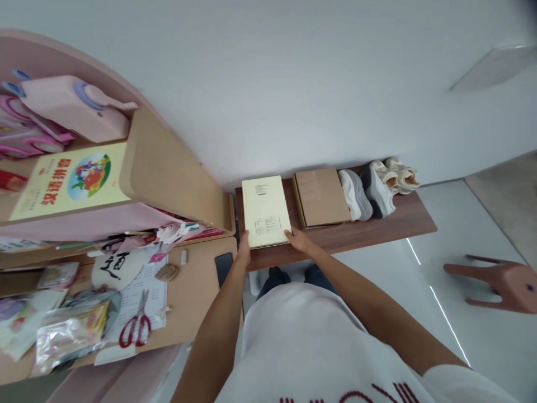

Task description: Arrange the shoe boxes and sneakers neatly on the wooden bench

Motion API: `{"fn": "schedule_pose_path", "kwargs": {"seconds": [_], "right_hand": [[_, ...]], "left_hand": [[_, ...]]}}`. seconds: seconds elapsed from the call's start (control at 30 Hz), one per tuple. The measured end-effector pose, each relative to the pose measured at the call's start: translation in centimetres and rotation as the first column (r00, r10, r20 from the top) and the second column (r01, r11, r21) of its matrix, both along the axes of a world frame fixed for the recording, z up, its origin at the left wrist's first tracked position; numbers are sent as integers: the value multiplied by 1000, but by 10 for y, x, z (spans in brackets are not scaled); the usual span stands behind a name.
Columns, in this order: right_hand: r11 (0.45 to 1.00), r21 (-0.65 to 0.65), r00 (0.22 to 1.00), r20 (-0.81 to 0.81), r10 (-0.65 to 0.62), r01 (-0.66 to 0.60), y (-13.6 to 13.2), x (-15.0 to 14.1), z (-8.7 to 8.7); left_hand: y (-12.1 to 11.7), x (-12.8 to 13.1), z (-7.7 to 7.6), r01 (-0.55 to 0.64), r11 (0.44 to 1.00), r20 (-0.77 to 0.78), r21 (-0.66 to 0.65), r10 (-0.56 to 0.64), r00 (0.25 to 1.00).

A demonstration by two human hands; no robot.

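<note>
Gripping, with the closed fingers of left hand (244,249) and right hand (298,240), one flat cream box (266,206) by its near corners. Set at the left end of one wood-grained bench (335,239). Followed rightward by one brown cardboard box (323,198), then three pairs of rounded shoes (382,194).

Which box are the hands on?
The pale yellow box: the left hand and right hand are at its near corners. The brown cardboard box, to its right on the wooden bench, has no hand touching it.
</note>
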State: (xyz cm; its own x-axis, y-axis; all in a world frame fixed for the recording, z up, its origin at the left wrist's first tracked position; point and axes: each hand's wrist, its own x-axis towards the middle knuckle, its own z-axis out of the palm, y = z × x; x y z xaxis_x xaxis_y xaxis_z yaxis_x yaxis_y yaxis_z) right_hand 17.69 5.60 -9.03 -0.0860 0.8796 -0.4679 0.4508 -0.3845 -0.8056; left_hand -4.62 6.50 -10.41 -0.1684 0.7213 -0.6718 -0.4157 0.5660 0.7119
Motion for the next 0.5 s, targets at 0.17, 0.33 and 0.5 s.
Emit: {"fn": "schedule_pose_path", "kwargs": {"seconds": [0.17, 0.33, 0.5], "right_hand": [[999, 46, 1000, 31, 3, -5, -1, 4, 16], [995, 97, 1000, 5, -15, 15, -7, 10, 27], [992, 124, 999, -37, -6, 11, -20, 5, 25]], "left_hand": [[-8, -4, 25, -16, 999, 102, -52, 22, 995], [-18, -15, 51, 59, 997, 168, -44, -51, 984], [-24, -16, 61, 9, 1000, 79, -20, -8, 997]]}}
